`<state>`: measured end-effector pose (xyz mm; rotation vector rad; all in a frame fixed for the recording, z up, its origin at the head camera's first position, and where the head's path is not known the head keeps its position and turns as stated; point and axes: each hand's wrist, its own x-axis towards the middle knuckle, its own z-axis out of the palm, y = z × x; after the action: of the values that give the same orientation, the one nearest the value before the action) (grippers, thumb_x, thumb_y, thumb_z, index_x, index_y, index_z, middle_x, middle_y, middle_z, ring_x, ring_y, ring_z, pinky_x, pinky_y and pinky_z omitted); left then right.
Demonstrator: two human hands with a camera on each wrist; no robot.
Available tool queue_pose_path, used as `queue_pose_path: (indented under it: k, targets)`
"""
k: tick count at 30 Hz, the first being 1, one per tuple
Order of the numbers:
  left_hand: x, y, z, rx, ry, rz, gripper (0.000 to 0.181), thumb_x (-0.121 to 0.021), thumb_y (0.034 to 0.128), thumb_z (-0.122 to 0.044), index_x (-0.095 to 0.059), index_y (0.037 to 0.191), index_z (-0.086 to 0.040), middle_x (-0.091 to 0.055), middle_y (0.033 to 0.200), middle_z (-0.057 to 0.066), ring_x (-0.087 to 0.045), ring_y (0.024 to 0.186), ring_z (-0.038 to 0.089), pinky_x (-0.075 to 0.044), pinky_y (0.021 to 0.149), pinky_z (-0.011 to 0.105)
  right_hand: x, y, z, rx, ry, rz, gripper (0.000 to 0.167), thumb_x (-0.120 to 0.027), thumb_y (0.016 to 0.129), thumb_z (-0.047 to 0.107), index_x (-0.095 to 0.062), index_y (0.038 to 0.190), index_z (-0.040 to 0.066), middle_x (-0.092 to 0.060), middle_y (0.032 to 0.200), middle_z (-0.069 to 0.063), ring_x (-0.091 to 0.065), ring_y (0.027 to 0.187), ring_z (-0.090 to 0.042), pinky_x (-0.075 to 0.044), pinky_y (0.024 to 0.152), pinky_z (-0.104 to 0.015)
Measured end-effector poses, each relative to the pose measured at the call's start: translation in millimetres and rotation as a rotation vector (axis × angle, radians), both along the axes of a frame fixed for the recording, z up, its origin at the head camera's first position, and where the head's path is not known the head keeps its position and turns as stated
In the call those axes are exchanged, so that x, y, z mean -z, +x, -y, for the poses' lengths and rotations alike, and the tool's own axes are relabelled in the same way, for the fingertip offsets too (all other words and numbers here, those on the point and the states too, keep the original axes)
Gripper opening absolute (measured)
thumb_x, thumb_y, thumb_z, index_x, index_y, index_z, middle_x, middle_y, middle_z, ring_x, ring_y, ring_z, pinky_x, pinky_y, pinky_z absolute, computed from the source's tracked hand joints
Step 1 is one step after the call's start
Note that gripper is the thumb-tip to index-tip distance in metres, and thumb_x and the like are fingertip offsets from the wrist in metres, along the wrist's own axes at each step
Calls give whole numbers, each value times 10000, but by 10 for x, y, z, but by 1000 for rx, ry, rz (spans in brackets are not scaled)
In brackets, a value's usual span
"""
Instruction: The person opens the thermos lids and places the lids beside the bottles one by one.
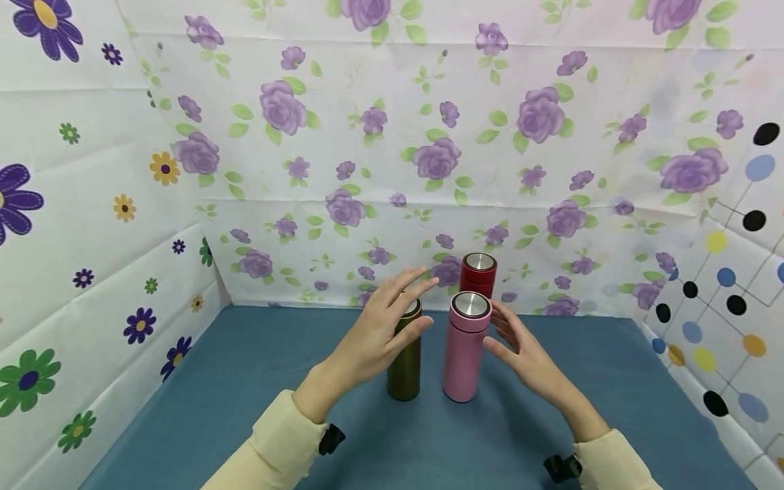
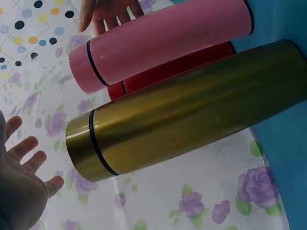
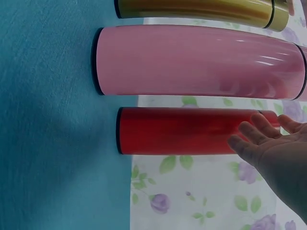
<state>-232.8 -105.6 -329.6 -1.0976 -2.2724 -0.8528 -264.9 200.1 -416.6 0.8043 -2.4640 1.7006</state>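
Three upright vacuum flasks with steel-topped lids stand on the blue cloth. An olive-gold flask [image 1: 404,374] is at left, partly hidden behind my left hand [image 1: 372,335]. That hand's fingers are spread, and a gap shows between it and the gold flask [image 2: 182,115] in the left wrist view. A pink flask [image 1: 462,361] stands to the right, with my right hand [image 1: 528,355] beside its upper part, fingers loosely bent and holding nothing. Behind the pink one, a red flask [image 1: 478,275] shows mostly its top. The right wrist view has the right hand [image 3: 283,151] overlapping the red flask [image 3: 177,130]; contact is unclear.
Blue cloth [image 1: 275,381] covers the table. A white sheet with purple roses [image 1: 437,158] hangs along the back edge. Patterned sheets, one with daisies [image 1: 139,325] at left and one with coloured dots [image 1: 692,332] at right, flank it. Dark wrist cameras [image 1: 331,439] sit below the cream sleeves.
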Motion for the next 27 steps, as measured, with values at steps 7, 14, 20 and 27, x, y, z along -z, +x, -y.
queue_pose_path:
  k: [7, 14, 20, 27]
  targets:
    - [32, 12, -60, 2, -17, 7, 636, -349, 1088, -590, -399, 1615, -239, -307, 1684, 28, -296, 1546, 231, -150, 1260, 590, 37, 31, 29, 28, 7, 62, 722, -603, 1075, 263, -195, 1668, 217, -248, 1690, -149, -251, 1542, -432, -245, 1196, -676]
    - [66, 18, -125, 8, -38, 4, 652, -333, 1085, -604, -407, 1610, -225, -315, 1682, 38, -265, 1562, 237, -154, 1259, 590, 112, 49, 60, 11, -31, 111, 765, -633, 1060, 257, -177, 1673, 214, -219, 1700, -148, -245, 1541, -440, -251, 1182, -698]
    - [81, 13, -178, 20, -43, 13, 663, -323, 1083, -613, -406, 1611, -221, -313, 1683, 16, -266, 1563, 280, -149, 1261, 588, 187, 47, 86, -10, -57, 128, 757, -634, 1058, 247, -187, 1668, 232, -217, 1697, -134, -248, 1535, -455, -295, 1157, -705]
    - [85, 9, -206, 9, -56, 10, 653, -326, 1079, -624, -411, 1608, -251, -312, 1684, -9, -219, 1578, 205, -152, 1263, 578, 204, 33, 144, -19, -86, 146, 751, -644, 1053, 246, -203, 1660, 264, -234, 1689, -100, -266, 1530, -441, -336, 1147, -682]
